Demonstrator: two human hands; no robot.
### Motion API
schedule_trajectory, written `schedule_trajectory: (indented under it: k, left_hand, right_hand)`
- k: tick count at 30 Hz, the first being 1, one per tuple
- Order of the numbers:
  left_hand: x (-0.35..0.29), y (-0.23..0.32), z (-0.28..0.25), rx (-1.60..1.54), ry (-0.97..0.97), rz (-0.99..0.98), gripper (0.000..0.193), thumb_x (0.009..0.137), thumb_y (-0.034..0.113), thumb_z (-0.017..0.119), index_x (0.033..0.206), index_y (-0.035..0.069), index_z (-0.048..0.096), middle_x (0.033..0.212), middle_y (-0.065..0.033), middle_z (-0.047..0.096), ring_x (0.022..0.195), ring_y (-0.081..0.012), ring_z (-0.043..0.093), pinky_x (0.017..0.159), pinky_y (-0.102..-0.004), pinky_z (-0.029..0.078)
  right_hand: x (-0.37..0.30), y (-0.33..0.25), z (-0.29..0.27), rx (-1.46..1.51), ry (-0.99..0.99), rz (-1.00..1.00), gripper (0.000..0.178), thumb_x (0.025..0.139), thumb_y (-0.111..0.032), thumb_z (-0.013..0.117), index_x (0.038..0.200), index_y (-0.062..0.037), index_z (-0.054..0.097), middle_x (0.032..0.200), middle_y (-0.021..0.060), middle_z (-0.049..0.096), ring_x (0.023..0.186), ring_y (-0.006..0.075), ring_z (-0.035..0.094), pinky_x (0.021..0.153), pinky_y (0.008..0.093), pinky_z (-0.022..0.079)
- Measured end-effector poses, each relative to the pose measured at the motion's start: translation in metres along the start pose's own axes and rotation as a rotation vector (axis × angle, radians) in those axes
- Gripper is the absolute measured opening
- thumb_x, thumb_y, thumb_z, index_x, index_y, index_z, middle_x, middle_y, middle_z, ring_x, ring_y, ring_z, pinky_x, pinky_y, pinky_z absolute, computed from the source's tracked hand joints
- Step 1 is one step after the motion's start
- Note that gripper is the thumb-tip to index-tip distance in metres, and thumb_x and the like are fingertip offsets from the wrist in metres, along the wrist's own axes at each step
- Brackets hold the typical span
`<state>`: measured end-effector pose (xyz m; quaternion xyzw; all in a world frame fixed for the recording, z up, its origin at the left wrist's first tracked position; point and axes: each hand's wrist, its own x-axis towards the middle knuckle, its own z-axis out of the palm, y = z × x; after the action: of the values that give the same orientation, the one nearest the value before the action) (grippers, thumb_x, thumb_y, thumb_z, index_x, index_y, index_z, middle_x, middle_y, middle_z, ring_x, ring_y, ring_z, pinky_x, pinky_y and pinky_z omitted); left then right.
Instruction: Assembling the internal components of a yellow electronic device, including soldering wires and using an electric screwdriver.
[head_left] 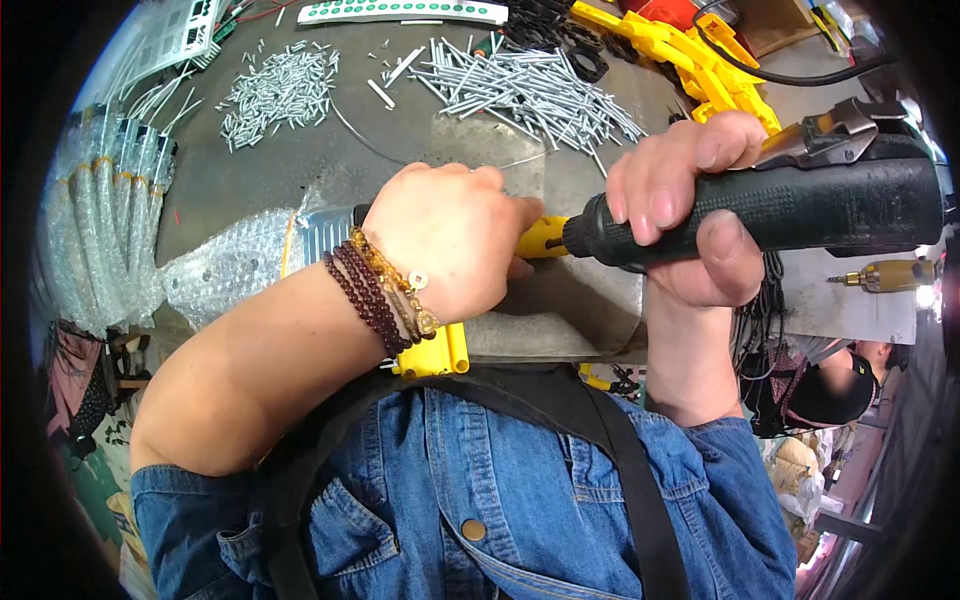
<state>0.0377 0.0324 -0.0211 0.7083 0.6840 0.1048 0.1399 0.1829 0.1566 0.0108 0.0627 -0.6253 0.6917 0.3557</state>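
My right hand (pixel 695 205) is wrapped round a black electric screwdriver (pixel 830 205), held level with its nose pointing left. That nose meets the end of a yellow plastic part (pixel 542 240), or sits right in front of it; the bit itself does not show. My left hand (pixel 450 235), back turned up, is closed over the yellow part and covers most of it. A yellow piece (pixel 437 355) also shows below my left wrist; whether the two are joined is hidden. Left of that hand, a ribbed metallic piece (pixel 325 235) runs into bubble wrap (pixel 230 255).
Piles of short screws (pixel 280 95) and long screws (pixel 525 95) lie on the grey table (pixel 400 135). Yellow housings (pixel 690 60) sit at the far right. Bubble-wrapped bundles (pixel 110 210) stand at the left. Another screwdriver (pixel 890 276) is at the right, near a person (pixel 830 390).
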Motion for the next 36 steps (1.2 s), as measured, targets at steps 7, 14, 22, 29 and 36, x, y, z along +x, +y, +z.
schedule_trajectory:
  k: [7,14,22,29,36]
  left_hand:
    - [-0.006,0.001,0.004,0.012,0.048,-0.002,0.041,0.078,0.03,0.07,0.117,0.018,0.067,0.087,-0.0102,0.061,0.085,-0.0294,0.065,0.077,-0.0422,0.05]
    - [-0.004,-0.002,0.012,0.019,0.098,0.022,0.04,0.077,0.03,0.071,0.114,0.017,0.067,0.085,-0.0081,0.062,0.084,-0.0284,0.064,0.074,-0.0416,0.051]
    - [-0.001,-0.004,0.017,0.036,0.179,0.025,0.039,0.075,0.031,0.072,0.11,0.016,0.068,0.086,-0.0075,0.062,0.083,-0.0281,0.064,0.071,-0.0407,0.052]
    - [-0.003,-0.003,0.008,-0.011,0.085,-0.027,0.03,0.075,0.029,0.073,0.102,0.015,0.068,0.088,-0.0086,0.063,0.086,-0.0282,0.065,0.073,-0.0411,0.053]
    - [0.024,-0.009,-0.003,-0.089,0.096,-0.171,0.025,0.082,0.026,0.069,0.101,0.01,0.067,0.098,-0.0123,0.067,0.095,-0.03,0.066,0.081,-0.0418,0.053]
  right_hand:
    - [0.009,-0.003,-0.008,-0.012,-0.206,0.103,0.057,0.08,-0.038,0.07,0.122,-0.0065,0.049,0.076,-0.0004,0.053,0.059,0.0129,0.053,0.061,0.0312,0.044]
    - [0.018,-0.002,-0.014,-0.023,-0.209,-0.027,0.052,0.084,-0.037,0.066,0.123,-0.0074,0.05,0.081,0.0001,0.053,0.063,0.0119,0.051,0.064,0.0316,0.043]
    - [0.025,0.011,-0.015,0.042,-0.224,0.063,0.046,0.079,-0.035,0.071,0.109,-0.0064,0.049,0.077,0.0051,0.055,0.06,0.0156,0.053,0.06,0.0328,0.045]
    - [0.04,-0.006,-0.003,0.019,-0.37,0.181,0.073,0.074,-0.045,0.081,0.128,-0.0074,0.049,0.076,-0.0027,0.059,0.059,0.0111,0.057,0.061,0.0289,0.045]
    - [0.068,-0.04,0.035,0.301,-1.077,0.158,0.042,0.075,-0.027,0.086,0.095,-0.0133,0.051,0.077,0.0001,0.064,0.065,0.014,0.064,0.064,0.0292,0.049]
